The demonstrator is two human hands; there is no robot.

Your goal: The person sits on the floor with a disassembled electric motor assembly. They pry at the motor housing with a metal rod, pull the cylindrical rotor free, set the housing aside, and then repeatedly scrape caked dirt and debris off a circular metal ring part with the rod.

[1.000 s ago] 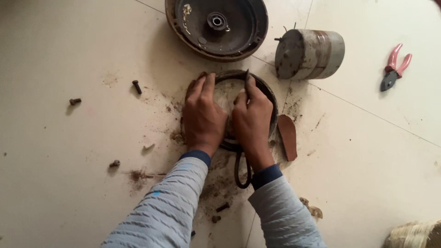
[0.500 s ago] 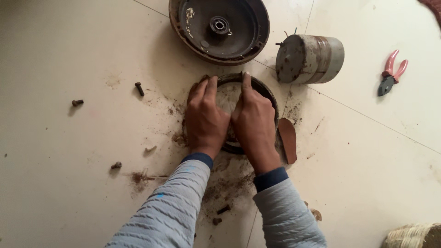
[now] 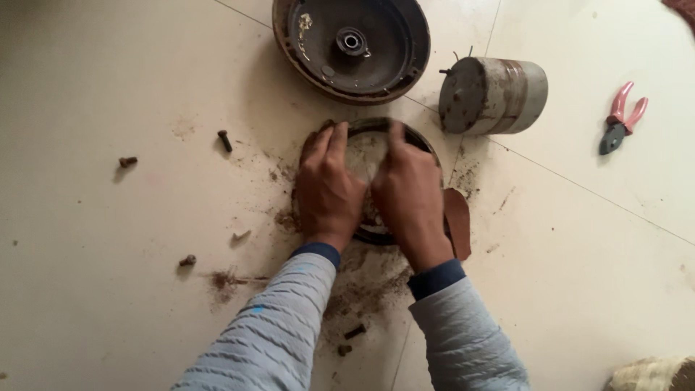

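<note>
Head view: both hands, left [image 3: 327, 190] and right [image 3: 409, 195], are pressed flat, fingers extended, on a dark ring [image 3: 416, 139] lying on the floor [image 3: 108, 304]. Seating appears underway; even downward pressure is judged necessary next. A drum [image 3: 351, 47] lies beyond the fingertips.

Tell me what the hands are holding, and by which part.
Both the left hand and right hand press flat on a dark round ring-shaped part on the floor, covering its middle.
</note>
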